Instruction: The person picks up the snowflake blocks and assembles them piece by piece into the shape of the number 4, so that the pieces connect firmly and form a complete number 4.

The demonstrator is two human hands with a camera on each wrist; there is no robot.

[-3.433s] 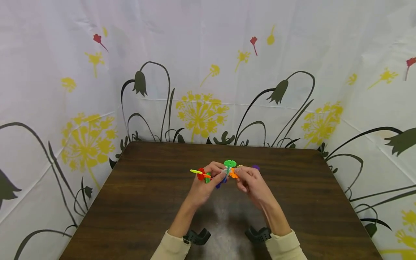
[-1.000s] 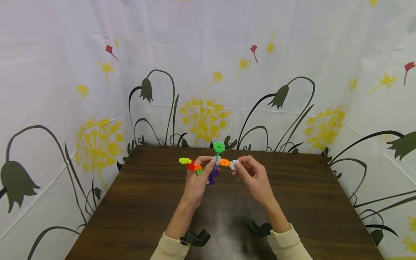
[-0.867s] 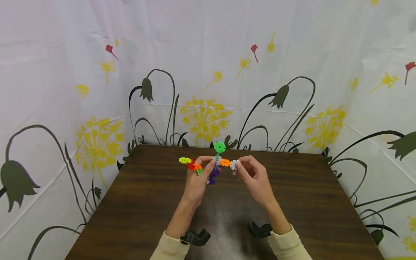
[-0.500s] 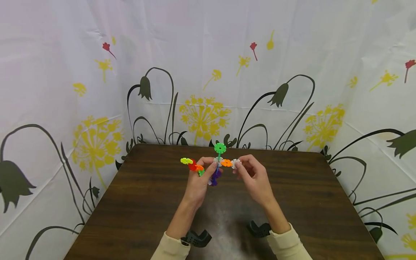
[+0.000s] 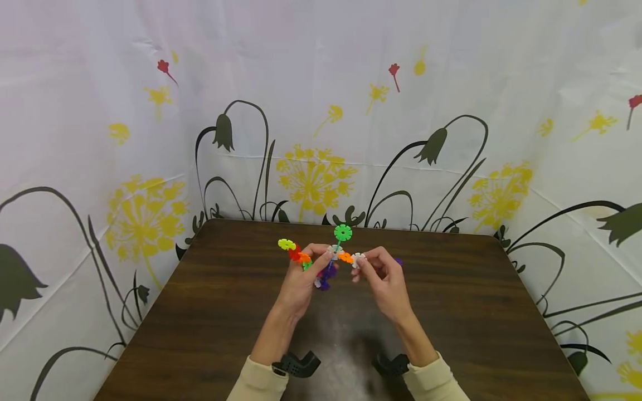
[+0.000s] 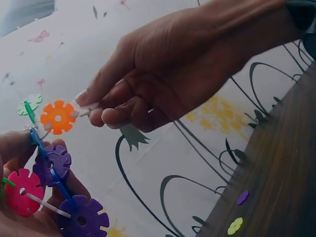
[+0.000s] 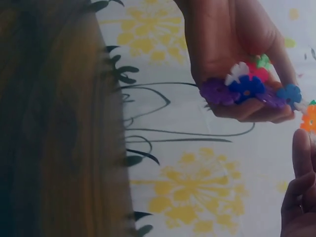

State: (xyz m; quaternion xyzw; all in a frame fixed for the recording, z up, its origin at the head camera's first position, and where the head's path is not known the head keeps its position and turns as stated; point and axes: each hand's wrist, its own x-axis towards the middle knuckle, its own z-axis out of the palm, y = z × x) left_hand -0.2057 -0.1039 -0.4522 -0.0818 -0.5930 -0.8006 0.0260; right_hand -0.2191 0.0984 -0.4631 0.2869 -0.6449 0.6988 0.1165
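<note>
My left hand (image 5: 296, 284) holds a chain of notched, flower-shaped plastic discs above the table. A green disc (image 5: 343, 232) rises at its top, and a yellow disc (image 5: 286, 244) and a red one stick out to the left. Purple discs (image 6: 83, 217), blue ones and a pink disc (image 6: 23, 191) lie across the left palm. From the white disc by the left thumb, an orange disc (image 6: 58, 117) reaches toward my right hand (image 5: 386, 287). The right thumb and fingers pinch a white disc (image 5: 358, 260) at the orange disc's outer edge.
A loose purple disc (image 6: 242, 197) and a loose yellow disc (image 6: 235, 226) lie on the dark wooden table (image 5: 200, 334). A white curtain (image 5: 321, 83) printed with flowers hangs behind and along both sides.
Earlier the right hand pinched the orange disc; since then it has taken a white disc. Lately that hand has moved slightly down and left, tilting the orange and white discs downward.
</note>
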